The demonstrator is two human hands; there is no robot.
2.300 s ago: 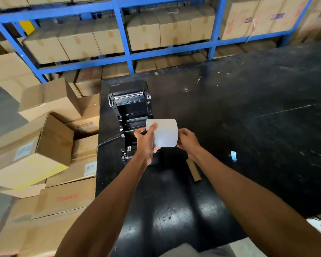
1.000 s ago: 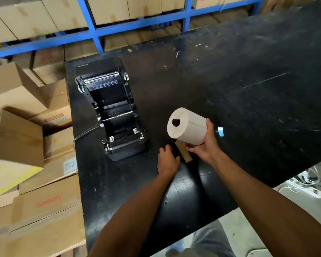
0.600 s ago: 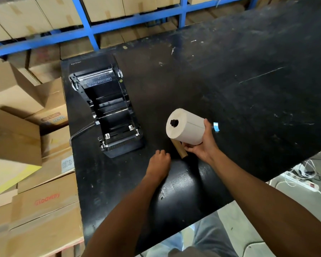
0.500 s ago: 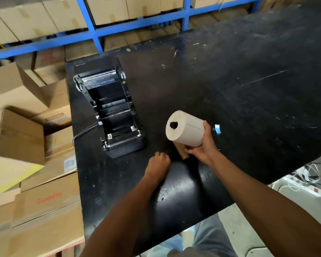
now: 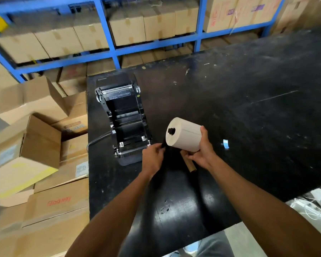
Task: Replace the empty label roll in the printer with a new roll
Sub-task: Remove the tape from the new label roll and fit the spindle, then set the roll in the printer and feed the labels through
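Note:
My right hand (image 5: 202, 153) is shut on the new white label roll (image 5: 186, 135) and holds it above the black table (image 5: 248, 117). A black spindle (image 5: 171, 131) sticks out of the roll's left end. Just below that end, the fingertips of my left hand (image 5: 154, 157) pinch a small black part (image 5: 163, 145). The empty brown cardboard core (image 5: 190, 165) lies on the table under my right hand, partly hidden. The black printer (image 5: 124, 123) stands to the left with its lid open and its roll bay empty.
A small blue scrap (image 5: 225, 144) lies on the table right of the roll. Cardboard boxes (image 5: 35, 145) are piled on the floor left of the table. Blue shelving (image 5: 107, 51) full of boxes runs along the back. White cables (image 5: 315, 206) lie at lower right.
My left hand has lifted off the table up to the roll's left end, now pinching a small black part. The right hand keeps the roll in about the same place.

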